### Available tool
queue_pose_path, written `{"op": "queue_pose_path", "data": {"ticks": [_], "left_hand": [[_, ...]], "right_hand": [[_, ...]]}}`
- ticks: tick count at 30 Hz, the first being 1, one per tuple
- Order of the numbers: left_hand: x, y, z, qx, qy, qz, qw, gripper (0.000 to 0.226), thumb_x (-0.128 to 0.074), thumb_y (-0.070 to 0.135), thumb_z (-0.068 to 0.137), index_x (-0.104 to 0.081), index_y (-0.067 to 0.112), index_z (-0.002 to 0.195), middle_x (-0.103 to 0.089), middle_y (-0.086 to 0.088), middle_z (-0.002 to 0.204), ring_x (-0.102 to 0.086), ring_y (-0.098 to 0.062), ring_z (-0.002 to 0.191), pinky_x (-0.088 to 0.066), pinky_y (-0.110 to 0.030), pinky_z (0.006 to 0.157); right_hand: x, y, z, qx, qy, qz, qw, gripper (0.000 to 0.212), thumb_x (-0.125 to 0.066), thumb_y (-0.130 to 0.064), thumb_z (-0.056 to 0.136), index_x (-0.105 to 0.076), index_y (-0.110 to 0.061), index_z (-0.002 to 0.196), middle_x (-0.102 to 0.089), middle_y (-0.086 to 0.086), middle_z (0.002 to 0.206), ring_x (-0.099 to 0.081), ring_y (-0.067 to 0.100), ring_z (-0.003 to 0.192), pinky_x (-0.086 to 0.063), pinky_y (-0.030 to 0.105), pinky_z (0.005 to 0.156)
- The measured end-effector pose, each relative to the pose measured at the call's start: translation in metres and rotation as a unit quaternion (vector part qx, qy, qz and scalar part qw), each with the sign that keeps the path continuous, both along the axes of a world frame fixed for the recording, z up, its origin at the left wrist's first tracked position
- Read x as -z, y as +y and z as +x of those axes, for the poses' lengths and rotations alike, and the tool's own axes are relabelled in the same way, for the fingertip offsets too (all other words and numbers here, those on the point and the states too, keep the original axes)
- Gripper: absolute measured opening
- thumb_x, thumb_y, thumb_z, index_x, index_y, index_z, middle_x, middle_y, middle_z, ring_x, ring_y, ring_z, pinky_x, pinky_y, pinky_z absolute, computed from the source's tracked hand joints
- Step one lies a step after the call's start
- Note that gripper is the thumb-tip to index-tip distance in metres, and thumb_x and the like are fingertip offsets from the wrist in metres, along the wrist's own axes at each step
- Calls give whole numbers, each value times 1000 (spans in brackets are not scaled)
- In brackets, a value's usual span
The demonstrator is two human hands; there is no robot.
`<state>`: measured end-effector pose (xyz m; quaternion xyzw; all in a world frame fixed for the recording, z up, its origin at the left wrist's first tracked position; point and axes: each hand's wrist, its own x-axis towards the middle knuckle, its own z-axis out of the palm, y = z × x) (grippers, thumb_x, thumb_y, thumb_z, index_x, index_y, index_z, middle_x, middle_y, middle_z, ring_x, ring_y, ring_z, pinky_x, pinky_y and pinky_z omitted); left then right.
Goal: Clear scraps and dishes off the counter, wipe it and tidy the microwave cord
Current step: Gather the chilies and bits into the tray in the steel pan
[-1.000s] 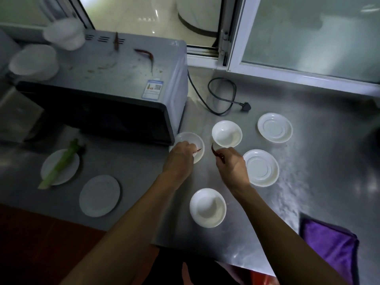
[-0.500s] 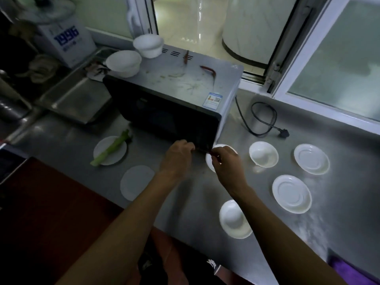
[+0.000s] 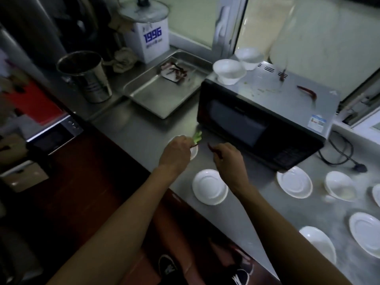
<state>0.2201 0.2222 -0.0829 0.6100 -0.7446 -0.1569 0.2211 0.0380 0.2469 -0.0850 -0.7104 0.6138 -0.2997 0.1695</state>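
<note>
On the steel counter [image 3: 144, 136], front of the microwave [image 3: 261, 122], both hands hover close together; left hand [image 3: 174, 153] curled, pinching a small dark scrap, over a white plate [image 3: 194, 154] with a green stalk [image 3: 197, 136] on it; right hand [image 3: 228, 156] curled round a red chili [image 3: 211, 148], tip sticking out toward the left hand; hands near but not touching. White saucer [image 3: 209, 187] just below the right wrist; more white dishes spread right: plate [image 3: 294, 185], small bowl [image 3: 339, 186], two plates [image 3: 364, 233] near the counter's front edge. Microwave cord [image 3: 339, 153] loops loose on the counter right of the oven, plug [image 3: 359, 167] lying flat. On the microwave top: two white bowls [image 3: 229, 72], another red chili [image 3: 307, 93], bits of scrap. Behind left: steel tray [image 3: 156, 93] holding chili scraps, steel pot [image 3: 86, 77], white box marked 1996 [image 3: 150, 42]. Picture blurry; scrap in left hand too small to identify.
</note>
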Motion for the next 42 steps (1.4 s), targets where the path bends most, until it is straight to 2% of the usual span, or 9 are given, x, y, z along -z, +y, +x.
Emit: {"op": "queue_pose_path", "data": {"ticks": [2, 5, 12, 15, 20, 24, 30, 37, 42], "left_hand": [[-3, -4, 35, -5, -10, 5, 1000, 27, -53, -1, 89, -73, 7, 105, -65, -18, 100, -60, -36, 94, -48, -45, 82], [-5, -11, 79, -30, -14, 8, 999, 27, -52, -1, 89, -71, 7, 106, -65, -15, 103, -60, -35, 97, -49, -47, 84], [-4, -36, 142, -64, -14, -1, 998, 25, -50, 0, 92, -70, 7, 105, -64, -12, 103, -59, -31, 98, -49, -46, 85], [1, -55, 162, -68, -23, 4, 997, 23, -50, 0, 92, -69, 7, 103, -64, -11, 101, -58, -30, 97, -49, -46, 83], [7, -109, 185, -61, -32, 14, 998, 23, -50, 2, 93, -69, 9, 105, -64, -12, 102, -59, -32, 99, -49, -44, 85], [3, -159, 196, -51, -39, 11, 998, 25, -51, 3, 94, -71, 9, 108, -65, -10, 103, -60, -29, 99, -49, -40, 85], [-7, -220, 208, -43, -41, 7, 998, 27, -50, -3, 92, -72, 7, 104, -66, -12, 100, -60, -30, 96, -50, -43, 83], [-5, -286, 217, -9, -31, 21, 999, 28, -50, -6, 90, -71, 6, 105, -65, -13, 101, -60, -31, 96, -52, -46, 83], [9, -339, 225, 32, -24, 19, 999, 25, -53, -3, 93, -71, 6, 107, -66, -12, 98, -61, -27, 90, -51, -36, 76]], "right_hand": [[-3, -8, 34, -10, 3, -1, 1000, 19, -64, -2, 88, -74, -6, 103, -68, 12, 97, -63, 30, 90, -50, 39, 77], [-8, -20, 75, -16, 7, -3, 1000, 18, -63, -5, 90, -74, -7, 104, -67, 10, 94, -62, 27, 87, -42, 30, 71], [-8, -57, 140, -43, 20, 3, 999, 17, -61, -5, 92, -73, -6, 104, -66, 11, 95, -60, 28, 89, -41, 32, 75], [-2, -79, 159, -49, 19, 2, 999, 19, -61, -5, 92, -73, -7, 107, -66, 12, 96, -62, 29, 90, -46, 36, 78], [9, -133, 184, -45, 8, -13, 999, 16, -63, -8, 92, -73, -9, 104, -67, 9, 93, -63, 28, 87, -47, 33, 74], [13, -186, 198, -35, 14, -13, 999, 16, -63, -7, 89, -72, -9, 101, -66, 9, 92, -61, 28, 87, -44, 33, 73], [9, -240, 214, -12, 9, -15, 1000, 17, -63, -7, 91, -73, -7, 104, -67, 10, 92, -62, 27, 85, -36, 25, 70], [10, -288, 222, 20, 17, -19, 999, 15, -63, -4, 89, -73, -5, 100, -66, 12, 87, -62, 30, 79, -46, 34, 66], [19, -325, 229, 58, 29, -4, 998, 16, -64, -3, 88, -73, -4, 102, -66, 14, 88, -62, 32, 80, -49, 39, 69]]}}
